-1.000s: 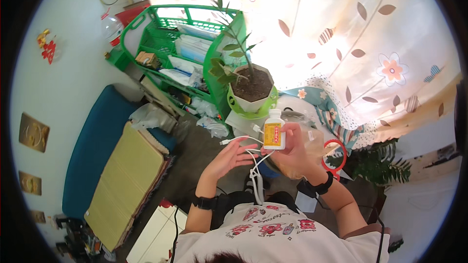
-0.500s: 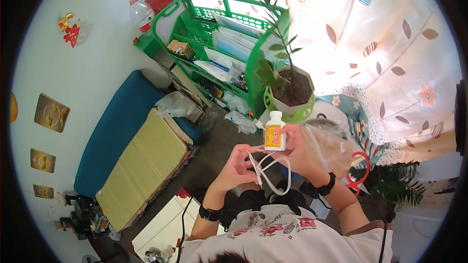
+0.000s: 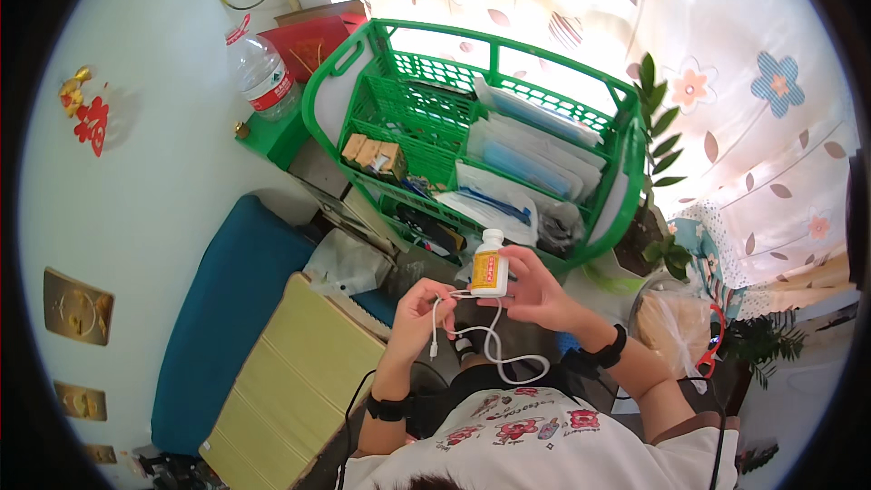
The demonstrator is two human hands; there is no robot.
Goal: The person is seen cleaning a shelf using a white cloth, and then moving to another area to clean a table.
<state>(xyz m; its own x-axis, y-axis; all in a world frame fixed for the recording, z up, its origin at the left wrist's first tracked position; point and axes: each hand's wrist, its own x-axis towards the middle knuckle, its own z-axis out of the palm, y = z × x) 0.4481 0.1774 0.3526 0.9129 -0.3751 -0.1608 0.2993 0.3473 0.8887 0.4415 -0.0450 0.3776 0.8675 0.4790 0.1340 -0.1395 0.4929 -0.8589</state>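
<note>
My right hand (image 3: 535, 286) holds a small white pill bottle (image 3: 490, 263) with a yellow label and white cap, upright in front of me. My left hand (image 3: 419, 301) pinches a white cable (image 3: 494, 338) just left of the bottle. The cable loops down toward my lap and a short end dangles below my left fingers. Both wrists wear black bands.
A green plastic rack (image 3: 490, 136) with papers and small boxes stands ahead. A water bottle (image 3: 259, 68) sits on a green stand at left. A potted plant (image 3: 658, 218) is to the right, a blue and yellow mat (image 3: 272, 354) to the left.
The view has swung so the green rack fills the middle. My hands have stayed together, the bottle still upright in my right hand, the cable still in my left.
</note>
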